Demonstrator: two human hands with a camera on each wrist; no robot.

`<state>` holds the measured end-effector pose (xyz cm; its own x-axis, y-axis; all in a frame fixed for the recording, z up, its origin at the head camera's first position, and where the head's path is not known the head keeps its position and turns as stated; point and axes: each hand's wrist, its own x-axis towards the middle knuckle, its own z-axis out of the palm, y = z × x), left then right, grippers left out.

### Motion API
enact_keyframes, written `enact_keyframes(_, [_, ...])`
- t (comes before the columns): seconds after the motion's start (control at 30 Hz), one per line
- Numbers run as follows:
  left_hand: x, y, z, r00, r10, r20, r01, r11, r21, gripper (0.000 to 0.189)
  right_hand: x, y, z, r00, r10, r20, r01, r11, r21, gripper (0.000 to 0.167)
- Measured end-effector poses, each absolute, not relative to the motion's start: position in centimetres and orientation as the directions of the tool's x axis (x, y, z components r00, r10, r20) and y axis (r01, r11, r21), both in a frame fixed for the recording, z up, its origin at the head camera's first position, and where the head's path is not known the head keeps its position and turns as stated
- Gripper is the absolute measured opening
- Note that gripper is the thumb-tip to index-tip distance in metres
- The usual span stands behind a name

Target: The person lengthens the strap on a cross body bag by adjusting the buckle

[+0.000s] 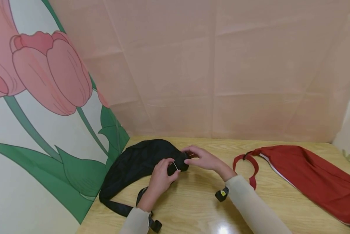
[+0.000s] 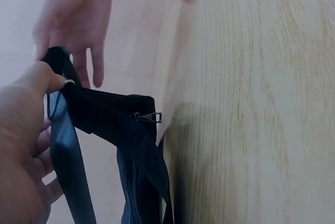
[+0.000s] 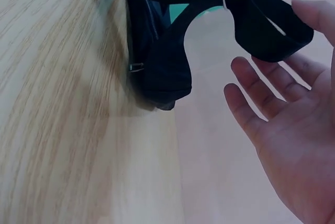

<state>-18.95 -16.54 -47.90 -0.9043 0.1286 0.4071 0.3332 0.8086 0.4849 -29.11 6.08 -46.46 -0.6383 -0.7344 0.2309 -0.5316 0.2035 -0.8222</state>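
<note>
Black bag (image 1: 134, 164) lies at the far left of the wooden table (image 1: 192, 208), close to the tulip wall panel (image 1: 40, 107). Its zipper pull (image 2: 149, 116) shows near the end of the bag; whether the zip is open, and what is inside, cannot be told. Left hand (image 1: 160, 178) pinches the bag's strap loop (image 3: 261, 25) at the bag's right end, thumb pressed on the webbing. Right hand (image 1: 202, 159) sits at the same end with fingers apart and mostly straight, fingertips at the loop, not closed round it. The black strap (image 1: 119, 208) trails toward the near edge, ending in a buckle (image 1: 155, 225). A second buckle (image 1: 222, 194) lies by the right sleeve. Red bag (image 1: 309, 175) lies well apart on the right, its contents not visible.
</note>
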Motion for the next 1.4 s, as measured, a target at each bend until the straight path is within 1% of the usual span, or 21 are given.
enact_keyframes(0.13, [-18.9, -16.4, -47.7, -0.906, 0.130, 0.402, 0.328, 0.815, 0.477, 0.043, -29.0, 5.8, -46.2, -0.610, -0.754, 0.243, -0.572, 0.206, -0.794, 0.055])
enact_keyframes(0.3, [-18.9, -16.3, -47.8, -0.909, 0.132, 0.395, 0.324, 0.820, 0.471, 0.043, -28.6, 5.4, -45.6, -0.592, -0.763, 0.260, -0.623, 0.229, -0.748, 0.061])
enact_keyframes(0.4, [-19.0, -16.3, -47.8, -0.909, 0.136, 0.395, 0.326, 0.822, 0.467, 0.042, -28.3, 5.3, -45.2, -0.573, -0.774, 0.268, -0.667, 0.251, -0.701, 0.058])
enact_keyframes(0.53, [-19.0, -16.2, -47.8, -0.908, 0.136, 0.396, 0.327, 0.822, 0.467, 0.042, -28.1, 5.0, -44.8, -0.543, -0.796, 0.269, -0.716, 0.271, -0.643, 0.047])
enact_keyframes(0.67, [-19.0, -16.2, -47.8, -0.911, 0.137, 0.389, 0.323, 0.824, 0.465, 0.043, -28.0, 4.9, -44.7, -0.533, -0.806, 0.257, -0.734, 0.290, -0.614, 0.043])
enact_keyframes(0.83, [-19.0, -16.2, -47.8, -0.911, 0.142, 0.387, 0.325, 0.825, 0.462, 0.042, -28.0, 4.9, -44.6, -0.543, -0.810, 0.223, -0.722, 0.314, -0.617, 0.046])
enact_keyframes(1.0, [-18.9, -16.2, -47.7, -0.913, 0.144, 0.382, 0.326, 0.821, 0.469, 0.042, -28.1, 5.2, -44.5, -0.560, -0.806, 0.192, -0.702, 0.339, -0.626, 0.045])
enact_keyframes(1.27, [-18.9, -16.2, -47.7, -0.916, 0.139, 0.376, 0.320, 0.818, 0.477, 0.042, -28.5, 6.1, -44.7, -0.584, -0.777, 0.234, -0.663, 0.291, -0.690, 0.042])
enact_keyframes(1.4, [-18.9, -16.2, -47.7, -0.921, 0.137, 0.365, 0.311, 0.822, 0.477, 0.042, -28.6, 6.1, -44.8, -0.578, -0.779, 0.244, -0.661, 0.271, -0.700, 0.043])
